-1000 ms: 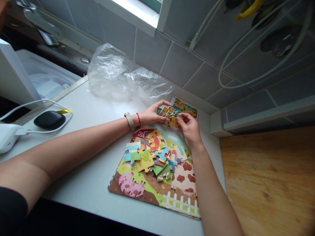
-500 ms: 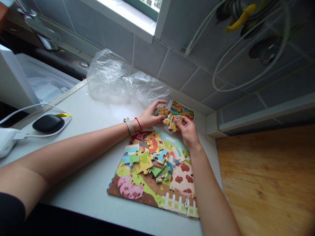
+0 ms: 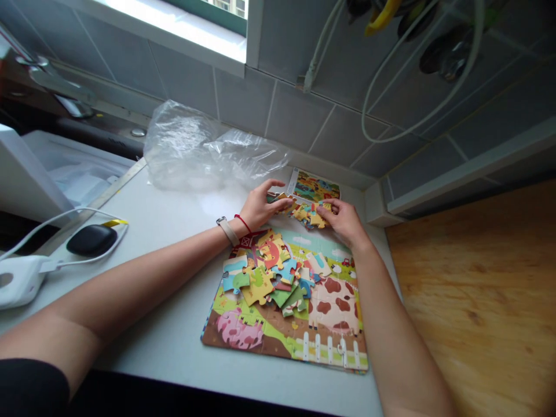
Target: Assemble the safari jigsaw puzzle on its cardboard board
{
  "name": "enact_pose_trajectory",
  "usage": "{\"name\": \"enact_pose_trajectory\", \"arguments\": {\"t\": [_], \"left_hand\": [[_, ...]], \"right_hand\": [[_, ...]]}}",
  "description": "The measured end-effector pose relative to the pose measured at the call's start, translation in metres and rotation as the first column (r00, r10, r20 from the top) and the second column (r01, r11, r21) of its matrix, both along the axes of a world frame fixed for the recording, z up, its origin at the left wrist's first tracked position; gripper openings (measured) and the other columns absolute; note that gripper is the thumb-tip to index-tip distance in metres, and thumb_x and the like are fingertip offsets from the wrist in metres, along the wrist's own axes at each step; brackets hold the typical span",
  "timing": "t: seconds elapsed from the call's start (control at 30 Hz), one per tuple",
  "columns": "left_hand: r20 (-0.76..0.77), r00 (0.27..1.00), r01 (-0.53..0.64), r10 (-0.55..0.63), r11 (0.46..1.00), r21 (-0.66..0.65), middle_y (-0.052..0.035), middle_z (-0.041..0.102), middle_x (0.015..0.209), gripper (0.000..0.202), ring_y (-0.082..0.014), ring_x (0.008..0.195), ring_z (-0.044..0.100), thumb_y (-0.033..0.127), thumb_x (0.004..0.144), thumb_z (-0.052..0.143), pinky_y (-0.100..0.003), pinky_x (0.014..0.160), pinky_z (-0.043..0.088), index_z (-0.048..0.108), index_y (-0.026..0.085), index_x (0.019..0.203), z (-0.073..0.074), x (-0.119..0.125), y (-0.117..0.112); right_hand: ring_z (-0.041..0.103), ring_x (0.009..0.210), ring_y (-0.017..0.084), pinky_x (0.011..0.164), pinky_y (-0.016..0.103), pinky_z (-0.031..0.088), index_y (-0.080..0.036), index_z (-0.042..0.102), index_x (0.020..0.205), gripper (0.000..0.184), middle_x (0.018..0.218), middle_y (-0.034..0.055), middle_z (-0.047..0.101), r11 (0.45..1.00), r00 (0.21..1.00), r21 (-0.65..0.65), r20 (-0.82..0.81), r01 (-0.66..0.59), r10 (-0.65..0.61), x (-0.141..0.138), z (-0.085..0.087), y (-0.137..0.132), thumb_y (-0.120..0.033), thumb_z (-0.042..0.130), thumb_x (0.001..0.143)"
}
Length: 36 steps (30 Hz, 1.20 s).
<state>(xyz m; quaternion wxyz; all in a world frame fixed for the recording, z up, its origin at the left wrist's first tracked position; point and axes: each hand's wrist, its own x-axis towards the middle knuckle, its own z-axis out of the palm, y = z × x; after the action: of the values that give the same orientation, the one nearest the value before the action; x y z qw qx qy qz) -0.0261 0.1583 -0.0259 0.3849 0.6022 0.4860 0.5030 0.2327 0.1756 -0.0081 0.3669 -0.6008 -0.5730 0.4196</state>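
My left hand (image 3: 261,205) and my right hand (image 3: 344,222) grip the ends of a small cluster of jigsaw pieces (image 3: 307,214). The cluster lies low over the edge of a picture card (image 3: 316,186), which it partly hides. Below my hands lies a farm-scene puzzle board (image 3: 240,329) showing a pig, a cow and a white fence. A loose pile of colourful jigsaw pieces (image 3: 264,272) covers its middle and upper part. Neither hand touches this pile.
A crumpled clear plastic bag (image 3: 195,150) lies against the tiled wall. At left are a black pouch (image 3: 92,240) and a white charger (image 3: 19,281) with a white cable. A wooden board (image 3: 473,289) lies beyond the white counter's right side.
My hands have drawn apart and lowered the jigsaw pieces toward the picture card. The cluster looks more spread out. The whole view has shifted slightly as my head moved.
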Motion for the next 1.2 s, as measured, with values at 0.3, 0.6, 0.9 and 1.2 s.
{"name": "enact_pose_trajectory", "arguments": {"t": [0.3,0.6,0.9,1.2], "left_hand": [[-0.007,1.0,-0.003,0.003,1.0,-0.031,-0.0041,0.074,0.091,0.047,-0.0188,0.088,0.068,0.062,0.099,0.056,-0.027,0.081,0.053,0.072,0.017,0.097,-0.002,-0.001,0.007],[0.033,0.998,0.049,-0.047,0.995,-0.083,-0.0126,0.079,0.111,0.059,-0.0219,0.096,0.077,0.07,0.097,0.055,-0.033,0.084,0.062,0.065,0.017,0.122,-0.01,-0.005,0.011],[-0.158,0.987,0.006,-0.006,1.0,0.005,-0.0152,0.077,0.12,0.039,-0.0247,0.11,0.074,0.046,0.095,0.057,-0.038,0.095,0.06,0.069,0.016,0.117,-0.004,-0.029,0.031],[-0.394,0.91,-0.06,0.128,0.982,0.181,-0.0147,0.068,0.13,0.023,-0.0312,0.132,0.059,0.02,0.088,0.062,-0.049,0.119,0.042,0.074,0.019,0.107,-0.004,-0.038,0.03]], "right_hand": [[0.073,0.071,0.022,0.066,0.035,0.061,-0.017,0.076,0.103,0.063,0.081,0.0054,0.078,0.989,0.978,0.1,-0.188,0.109,-0.089,0.021,-0.017,0.012,-0.056,0.095,0.058],[0.069,0.062,0.022,0.044,0.026,0.048,-0.014,0.076,0.107,0.064,0.077,0.0071,0.078,0.969,0.937,0.087,-0.289,0.232,-0.198,0.018,-0.02,0.013,-0.054,0.094,0.06],[0.067,0.064,0.019,0.046,0.026,0.049,-0.015,0.079,0.103,0.055,0.086,0.0089,0.08,0.949,0.954,0.211,-0.234,0.236,-0.185,0.016,-0.022,0.013,-0.056,0.086,0.067],[0.075,0.074,0.027,0.06,0.035,0.059,-0.018,0.078,0.104,0.048,0.084,0.0091,0.08,0.882,0.943,0.333,-0.135,0.333,-0.304,0.022,-0.036,0.019,-0.057,0.08,0.074]]}}
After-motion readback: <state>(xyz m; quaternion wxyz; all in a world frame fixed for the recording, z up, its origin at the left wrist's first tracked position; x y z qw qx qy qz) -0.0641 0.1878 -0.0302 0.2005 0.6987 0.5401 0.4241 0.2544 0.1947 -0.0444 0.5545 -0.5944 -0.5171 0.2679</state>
